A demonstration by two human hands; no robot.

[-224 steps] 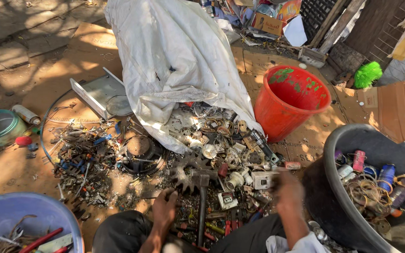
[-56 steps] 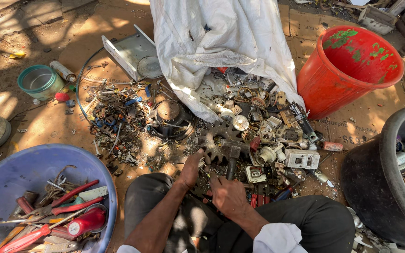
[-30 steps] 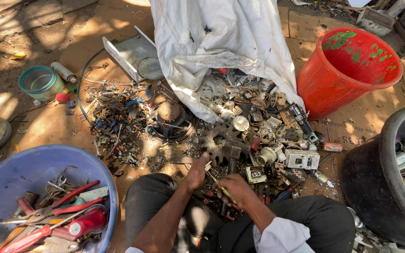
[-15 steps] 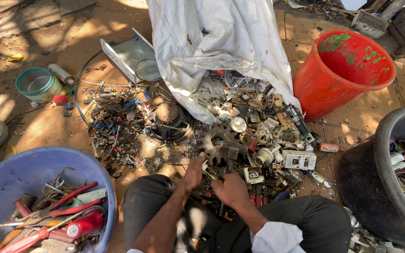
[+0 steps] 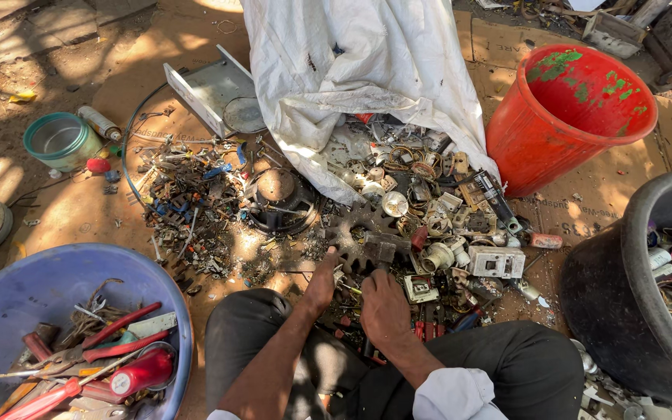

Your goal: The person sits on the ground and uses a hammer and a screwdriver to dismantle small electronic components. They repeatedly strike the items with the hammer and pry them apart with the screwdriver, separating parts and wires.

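Fingers of left hand (image 5: 322, 281) curled onto a dark toothed gear (image 5: 359, 237) in gritty metal scrap on the ground, right hand (image 5: 383, 307) bent over small parts just below it, fingertips hidden, grip unclear, crumpled white sack (image 5: 367, 70), glossy red bucket (image 5: 565, 117), black tub (image 5: 624, 311) cut off at right.

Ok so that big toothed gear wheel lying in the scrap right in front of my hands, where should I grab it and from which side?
Probably by the toothed rim on its near-left edge, coming from your side. The gear wheel lies flat, and your left hand already rests there. Its far and right edges are crowded by small metal parts, and a dark block sits on its middle, so the hub looks harder to reach. Your right hand could steady the near side.
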